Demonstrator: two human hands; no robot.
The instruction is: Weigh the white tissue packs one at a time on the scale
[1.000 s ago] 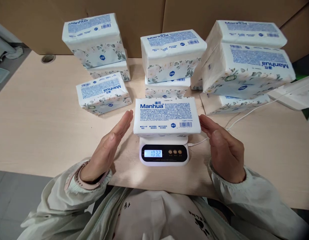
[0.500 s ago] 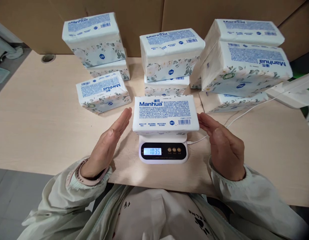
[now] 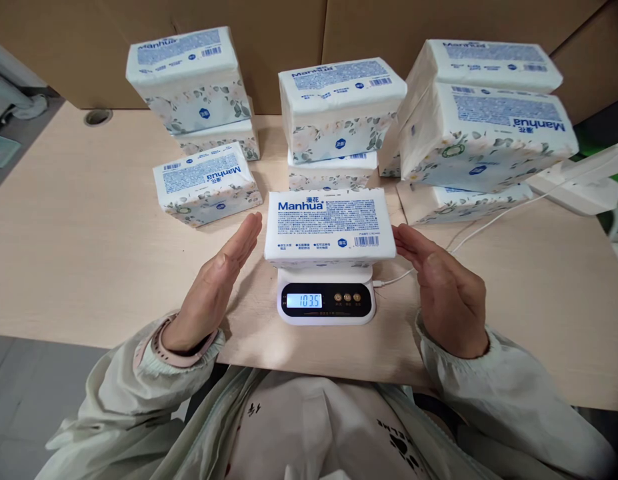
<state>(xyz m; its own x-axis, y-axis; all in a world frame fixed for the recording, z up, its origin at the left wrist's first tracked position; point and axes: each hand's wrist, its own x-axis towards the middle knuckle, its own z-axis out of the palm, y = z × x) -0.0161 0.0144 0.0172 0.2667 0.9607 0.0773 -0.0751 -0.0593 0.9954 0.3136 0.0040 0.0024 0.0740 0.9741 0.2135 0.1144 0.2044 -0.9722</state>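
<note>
A white pack of tissues (image 3: 331, 227) with blue "Manhua" print lies on a small white digital scale (image 3: 327, 319). The lit display reads 103.5. To the left of the pack, my left hand (image 3: 213, 287) is held with its fingers stretched out and a gap between it and the pack. On the other side my right hand (image 3: 446, 293) is also stretched out; its fingertips are close to the pack's right end, and whether they touch it I cannot tell. Neither hand holds anything.
Behind the scale stand stacked tissue packs at left (image 3: 186, 80), middle (image 3: 341, 110) and right (image 3: 489, 137). A single pack (image 3: 207, 183) lies front left. A white cable (image 3: 493, 219) runs from the scale towards a white power strip (image 3: 583, 180). Cardboard (image 3: 259, 40) stands along the back.
The view has shifted very slightly. Both hands, the pack and the scale's reading stay as they were.
</note>
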